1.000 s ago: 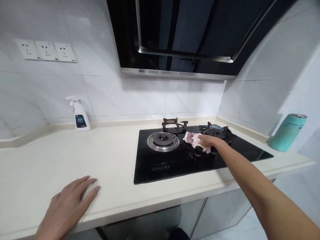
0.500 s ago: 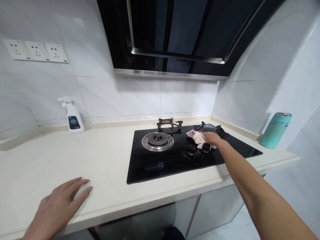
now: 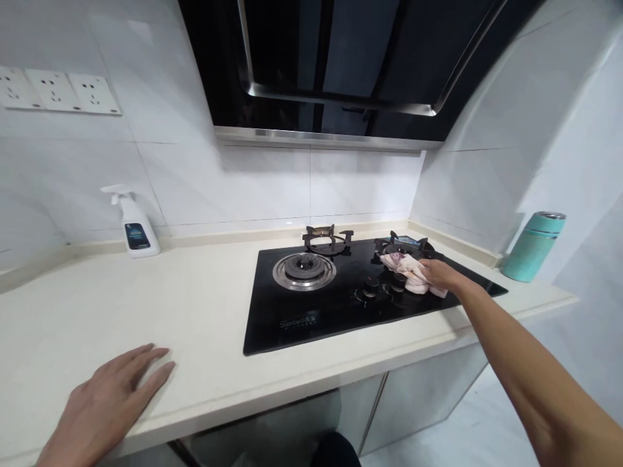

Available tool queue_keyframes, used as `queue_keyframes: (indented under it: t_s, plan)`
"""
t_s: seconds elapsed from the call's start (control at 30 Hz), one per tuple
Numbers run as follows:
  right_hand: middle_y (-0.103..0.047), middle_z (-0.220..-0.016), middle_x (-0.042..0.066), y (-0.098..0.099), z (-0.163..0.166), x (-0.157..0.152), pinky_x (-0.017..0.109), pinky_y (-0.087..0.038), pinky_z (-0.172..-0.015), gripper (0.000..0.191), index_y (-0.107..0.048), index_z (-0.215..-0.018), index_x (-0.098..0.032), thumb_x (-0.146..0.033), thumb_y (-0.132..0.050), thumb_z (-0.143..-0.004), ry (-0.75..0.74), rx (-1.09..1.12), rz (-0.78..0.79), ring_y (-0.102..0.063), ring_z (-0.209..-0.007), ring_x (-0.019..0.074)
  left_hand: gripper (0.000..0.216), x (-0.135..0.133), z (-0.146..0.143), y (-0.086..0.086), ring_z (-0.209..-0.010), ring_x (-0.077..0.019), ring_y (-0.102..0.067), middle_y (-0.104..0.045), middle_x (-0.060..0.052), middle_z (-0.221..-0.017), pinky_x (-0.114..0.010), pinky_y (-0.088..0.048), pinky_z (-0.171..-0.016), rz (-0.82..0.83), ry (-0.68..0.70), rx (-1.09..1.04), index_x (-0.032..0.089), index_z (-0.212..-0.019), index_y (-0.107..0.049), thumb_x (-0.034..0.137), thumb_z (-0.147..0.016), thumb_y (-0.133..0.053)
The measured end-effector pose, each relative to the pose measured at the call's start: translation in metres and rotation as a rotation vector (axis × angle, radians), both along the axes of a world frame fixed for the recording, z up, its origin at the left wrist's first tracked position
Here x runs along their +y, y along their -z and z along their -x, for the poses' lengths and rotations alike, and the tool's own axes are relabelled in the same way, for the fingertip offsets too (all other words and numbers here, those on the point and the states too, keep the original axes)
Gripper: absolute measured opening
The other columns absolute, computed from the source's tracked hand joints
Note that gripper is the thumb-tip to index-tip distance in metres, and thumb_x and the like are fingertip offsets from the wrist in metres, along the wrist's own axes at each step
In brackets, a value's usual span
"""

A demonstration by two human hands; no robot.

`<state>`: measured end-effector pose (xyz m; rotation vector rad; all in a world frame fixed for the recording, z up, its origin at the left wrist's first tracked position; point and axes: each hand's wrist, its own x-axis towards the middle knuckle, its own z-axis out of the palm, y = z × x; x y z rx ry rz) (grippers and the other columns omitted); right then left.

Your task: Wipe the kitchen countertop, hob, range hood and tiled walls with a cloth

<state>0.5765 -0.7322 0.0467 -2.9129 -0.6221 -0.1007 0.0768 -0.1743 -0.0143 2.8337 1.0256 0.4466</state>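
The fingers (image 3: 430, 268) of the right hand (image 3: 442, 275) lie close together and slightly curled, pressing down on a crumpled pale pink-and-white patterned cloth (image 3: 409, 271), though this view cannot show whether they pinch a fold of it or only bear on it. The cloth lies mostly to the left of those fingers, with a corner showing just below them, and its long axis runs from upper left to lower right across a black glass gas hob (image 3: 311, 324). It sits between the black cast-iron grate (image 3: 403, 248) of the right burner and 2 dark round control knobs (image 3: 399, 281), just beside the nearer knob. The right hand is by far the nearer hand to the cloth, its bare forearm (image 3: 516, 350) reaching in from the lower right over the front edge of a cream stone desk (image 3: 204, 360). The left hand (image 3: 104, 407) lies well apart, flat on that desk to the left of the hob, its fingers (image 3: 156, 370) open, slightly spread and holding nothing. At the back of the desk, a white plastic trigger spray bottle (image 3: 134, 227) stands on the left and a teal metal flask (image 3: 534, 255) stands on the right, with 3 white wall sockets (image 3: 61, 91) and a black glass range hood (image 3: 321, 65) above
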Motion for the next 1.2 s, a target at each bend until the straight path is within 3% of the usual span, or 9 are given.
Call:
queue_keyframes:
  t_s: [0.17,0.3,0.43,0.6,0.73,0.93,1.03,1.1,1.2]
  plan:
    - [-0.069,-0.131,0.015,0.017,0.037,-0.034,0.039,-0.050,-0.098,0.039,-0.067,-0.134,-0.021,-0.032,-0.050,-0.101,0.096,-0.030,0.042,-0.065,-0.120,0.0318,0.075,-0.002,-0.002,0.002,-0.143,-0.0318,-0.051,-0.061,-0.003,-0.150,-0.056,-0.044,-0.115,-0.021,0.016,0.008,0.033,-0.129,-0.070,0.079,-0.087,-0.027]
    - [-0.057,-0.148,0.013,0.029,0.067,-0.030,0.048,-0.046,-0.109,0.046,-0.061,-0.142,-0.025,-0.043,-0.042,-0.104,0.149,-0.058,0.032,-0.053,-0.137,0.0348,0.077,-0.005,-0.005,0.003,-0.145,-0.0322,-0.048,-0.057,-0.003,-0.154,-0.060,-0.042,-0.114,-0.041,0.017,0.026,0.033,-0.133,-0.066,0.078,-0.090,-0.022]
    - [-0.058,-0.147,0.016,0.036,0.096,0.004,0.037,-0.046,-0.108,0.050,-0.056,-0.145,-0.017,-0.042,-0.035,-0.107,0.111,-0.075,0.000,-0.057,-0.131,0.0292,0.074,-0.007,-0.005,0.003,-0.145,-0.0339,-0.048,-0.057,-0.006,-0.153,-0.061,-0.041,-0.114,-0.033,0.051,0.004,0.030,-0.134,-0.067,0.075,-0.091,-0.026]
    - [-0.065,-0.128,0.023,0.044,0.147,0.041,0.043,-0.046,-0.100,0.059,-0.062,-0.125,-0.011,-0.062,-0.041,-0.104,0.119,-0.164,-0.005,-0.060,-0.121,0.0368,0.072,-0.007,-0.005,0.005,-0.142,-0.0365,-0.050,-0.059,-0.009,-0.151,-0.062,-0.041,-0.113,-0.039,0.073,-0.054,0.028,-0.133,-0.069,0.072,-0.091,-0.030]
    - [-0.063,-0.126,0.022,0.046,0.199,0.072,0.045,-0.044,-0.099,0.065,-0.060,-0.124,-0.013,-0.070,-0.058,-0.094,-0.009,-0.218,-0.118,-0.057,-0.119,0.0380,0.073,-0.010,-0.005,0.001,-0.143,-0.0354,-0.049,-0.058,-0.009,-0.152,-0.059,-0.041,-0.113,-0.038,0.065,-0.012,0.027,-0.136,-0.067,0.070,-0.092,-0.028]
    - [-0.067,-0.106,0.009,0.036,0.259,0.141,0.035,-0.044,-0.085,0.043,-0.061,-0.110,-0.019,-0.046,-0.075,-0.080,-0.325,-0.066,-0.401,-0.061,-0.100,0.0281,0.071,-0.021,-0.005,-0.010,-0.146,-0.0351,-0.045,-0.052,-0.011,-0.157,-0.058,-0.039,-0.115,-0.023,0.062,0.042,0.024,-0.141,-0.063,0.065,-0.097,-0.025]
    - [-0.068,-0.101,0.003,0.021,0.249,0.171,0.031,-0.046,-0.077,0.045,-0.060,-0.114,-0.021,-0.037,-0.077,-0.075,-0.403,0.047,-0.561,-0.063,-0.089,0.0230,0.069,-0.024,-0.004,-0.012,-0.146,-0.0352,-0.046,-0.055,-0.012,-0.155,-0.057,-0.040,-0.115,-0.029,0.058,0.024,0.023,-0.140,-0.065,0.062,-0.096,-0.028]
    - [-0.068,-0.119,0.004,0.000,0.219,0.184,0.031,-0.049,-0.084,0.061,-0.055,-0.134,-0.023,-0.033,-0.076,-0.078,-0.429,0.001,-0.649,-0.065,-0.099,0.0227,0.069,-0.027,-0.004,-0.012,-0.145,-0.0344,-0.047,-0.056,-0.012,-0.154,-0.055,-0.041,-0.115,-0.026,0.050,0.023,0.023,-0.139,-0.066,0.061,-0.095,-0.030]
    - [-0.054,-0.147,0.006,-0.038,0.151,0.194,0.030,-0.046,-0.105,0.072,-0.043,-0.154,-0.029,-0.030,-0.070,-0.087,-0.325,-0.183,-0.502,-0.058,-0.126,0.0218,0.071,-0.030,-0.003,-0.014,-0.146,-0.0334,-0.046,-0.055,-0.011,-0.155,-0.053,-0.040,-0.116,-0.032,0.028,0.043,0.023,-0.139,-0.066,0.062,-0.093,-0.029]
